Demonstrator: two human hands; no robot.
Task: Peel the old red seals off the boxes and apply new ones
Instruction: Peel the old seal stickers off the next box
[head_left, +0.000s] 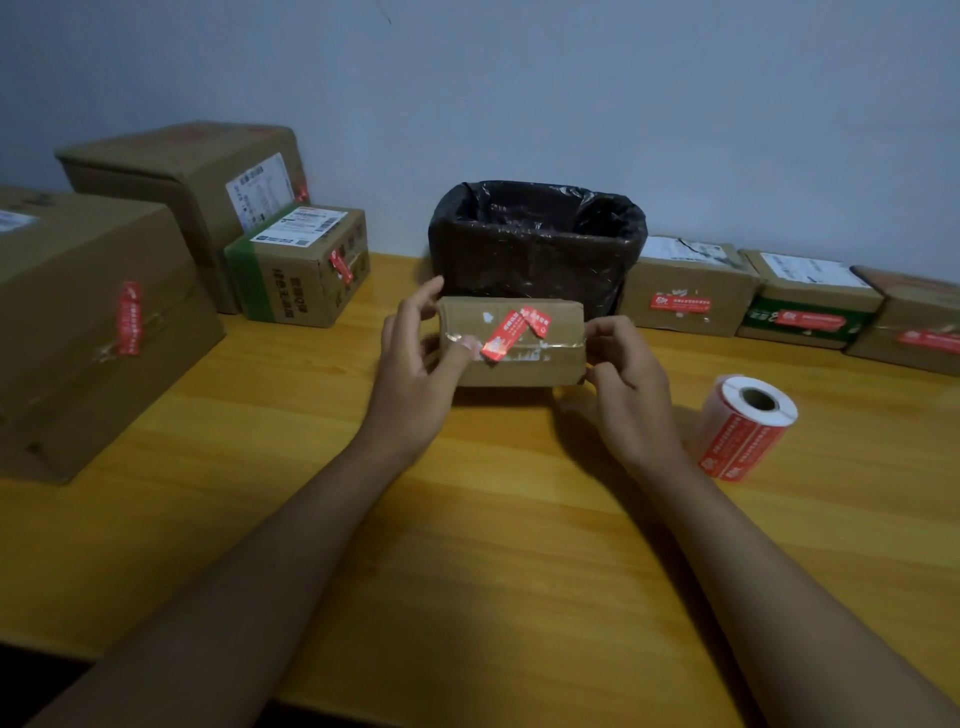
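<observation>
Yellow wooden counter (467, 545) runs along a pale wall. Near its back edge, mid-length, a small brown cardboard box (511, 345) is held between both hands. The left hand (415, 374) steadies the box's left end, thumb pressing a crooked red paper seal (501, 336) on its face, other fingers spread loose. The right hand (623, 379) curls around the right end. A roll of red seal stickers (743, 426) lies toward the right edge.
</observation>
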